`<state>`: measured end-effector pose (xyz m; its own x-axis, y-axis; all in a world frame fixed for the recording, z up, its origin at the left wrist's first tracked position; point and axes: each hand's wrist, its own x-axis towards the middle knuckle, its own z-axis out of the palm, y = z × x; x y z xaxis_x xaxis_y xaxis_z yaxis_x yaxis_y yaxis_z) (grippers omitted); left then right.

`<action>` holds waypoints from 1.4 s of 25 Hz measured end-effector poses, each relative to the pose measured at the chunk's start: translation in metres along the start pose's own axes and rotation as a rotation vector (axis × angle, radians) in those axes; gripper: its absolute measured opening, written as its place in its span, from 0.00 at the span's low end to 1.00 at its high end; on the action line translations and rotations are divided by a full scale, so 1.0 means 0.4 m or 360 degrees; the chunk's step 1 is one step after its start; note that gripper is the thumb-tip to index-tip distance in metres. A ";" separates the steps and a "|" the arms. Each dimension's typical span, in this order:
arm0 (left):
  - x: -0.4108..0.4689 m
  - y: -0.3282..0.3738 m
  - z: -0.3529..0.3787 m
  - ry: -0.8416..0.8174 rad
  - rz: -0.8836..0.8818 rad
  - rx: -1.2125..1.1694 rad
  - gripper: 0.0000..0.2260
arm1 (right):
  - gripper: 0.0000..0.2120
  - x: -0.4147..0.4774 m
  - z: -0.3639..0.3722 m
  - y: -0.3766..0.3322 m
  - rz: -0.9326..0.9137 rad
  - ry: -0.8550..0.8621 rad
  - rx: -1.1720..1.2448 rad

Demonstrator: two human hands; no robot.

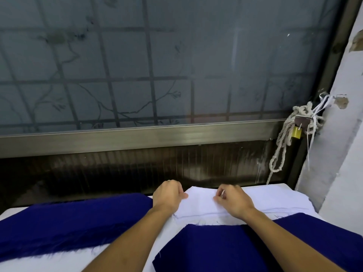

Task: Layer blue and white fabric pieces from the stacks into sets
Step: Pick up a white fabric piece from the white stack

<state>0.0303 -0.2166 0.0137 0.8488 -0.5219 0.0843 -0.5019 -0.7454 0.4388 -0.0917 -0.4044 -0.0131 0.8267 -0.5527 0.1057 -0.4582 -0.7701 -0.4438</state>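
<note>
**A:** What is sitting at the left of the bench?

**B:** The blue stack is lying there, reaching toward the far edge. Just right of it, the left hand is pinching the far left corner of a white piece.

**A:** And the other hand?

**B:** The right hand is pinching the same far edge, so both hands are clamped on it, a little apart. The piece's long axis is running left to right.

**A:** Where is it heading, do you think?

**B:** Probably toward the near edge, onto the blue piece lying between the forearms. Nothing is standing between them.

**A:** Further right?

**B:** The white stack is lying under the pinched piece at the far right corner. A rope and padlock are hanging beyond the bench, well clear.
</note>
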 end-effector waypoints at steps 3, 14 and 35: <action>-0.005 0.003 0.002 -0.0003 0.0089 0.0128 0.10 | 0.05 -0.001 0.002 -0.005 -0.0031 0.0041 -0.0048; -0.017 -0.002 0.016 0.0092 0.0336 0.0278 0.12 | 0.14 -0.005 0.022 -0.019 -0.0123 0.0099 -0.0155; -0.139 -0.063 -0.257 0.0148 0.0223 -0.1153 0.16 | 0.10 -0.102 -0.178 -0.117 -0.0247 -0.0269 0.0180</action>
<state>0.0129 -0.1262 0.0899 0.8116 -0.5307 0.2442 -0.3985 -0.1972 0.8957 -0.1272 -0.3687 0.0669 0.9315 -0.3621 0.0340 -0.2900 -0.7960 -0.5314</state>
